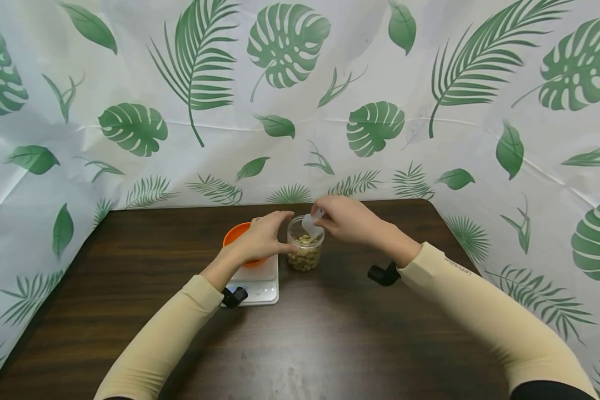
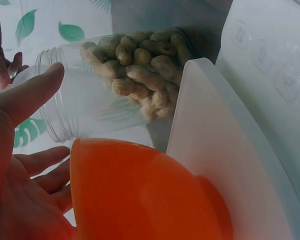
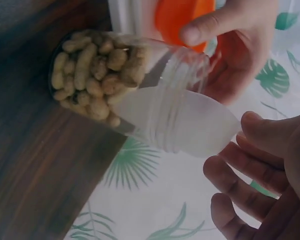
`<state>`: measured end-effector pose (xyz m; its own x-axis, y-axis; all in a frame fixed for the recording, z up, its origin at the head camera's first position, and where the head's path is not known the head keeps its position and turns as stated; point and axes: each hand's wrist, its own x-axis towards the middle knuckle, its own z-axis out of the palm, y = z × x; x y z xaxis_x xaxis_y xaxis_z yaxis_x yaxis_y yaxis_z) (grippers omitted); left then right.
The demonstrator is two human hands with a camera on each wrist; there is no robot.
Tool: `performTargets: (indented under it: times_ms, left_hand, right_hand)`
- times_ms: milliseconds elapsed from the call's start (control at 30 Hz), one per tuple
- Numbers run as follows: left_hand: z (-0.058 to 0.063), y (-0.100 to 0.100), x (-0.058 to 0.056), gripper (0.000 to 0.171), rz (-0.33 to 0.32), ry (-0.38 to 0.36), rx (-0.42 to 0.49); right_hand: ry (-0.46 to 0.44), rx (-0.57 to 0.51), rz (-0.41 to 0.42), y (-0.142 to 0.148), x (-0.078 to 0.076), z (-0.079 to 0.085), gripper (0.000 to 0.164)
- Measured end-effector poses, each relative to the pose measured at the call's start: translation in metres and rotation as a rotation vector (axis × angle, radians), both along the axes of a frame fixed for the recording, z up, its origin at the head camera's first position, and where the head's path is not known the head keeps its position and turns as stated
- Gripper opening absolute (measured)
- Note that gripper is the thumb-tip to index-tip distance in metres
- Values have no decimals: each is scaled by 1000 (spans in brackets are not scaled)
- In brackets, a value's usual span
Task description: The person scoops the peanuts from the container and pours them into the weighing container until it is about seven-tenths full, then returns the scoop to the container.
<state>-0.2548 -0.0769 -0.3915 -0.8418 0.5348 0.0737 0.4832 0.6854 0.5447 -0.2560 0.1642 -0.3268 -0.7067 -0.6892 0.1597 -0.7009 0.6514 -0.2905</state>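
A clear jar (image 3: 165,67) stands on the table, partly filled with unshelled peanuts (image 3: 92,75). My right hand (image 1: 350,219) pinches the end of a translucent white scoop (image 3: 210,125) between thumb and fingers. The scoop reaches through the jar's mouth, its far end at the peanuts. On the jar's other side, my left hand (image 1: 262,239) is spread, thumb extended near the rim and fingers apart. An orange bowl (image 2: 145,195) sits just left of the jar, partly covered by the left hand in the head view.
Under the bowl is a white kitchen scale (image 1: 262,293) with buttons along its front. The dark wooden table (image 1: 330,344) ends at a leaf-patterned white sheet (image 1: 320,144) hanging behind and at the sides.
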Motion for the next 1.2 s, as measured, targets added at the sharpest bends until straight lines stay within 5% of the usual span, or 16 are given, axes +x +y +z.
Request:
performTargets:
  times_ms: [667, 1200]
  left_hand:
    - [-6, 9, -6, 91, -13, -64, -28]
    - [-7, 10, -8, 87, -21, -49, -16]
  right_hand:
    - [3, 16, 49, 2, -8, -7, 13]
    - [-148, -133, 78, 13, -18, -13, 15]
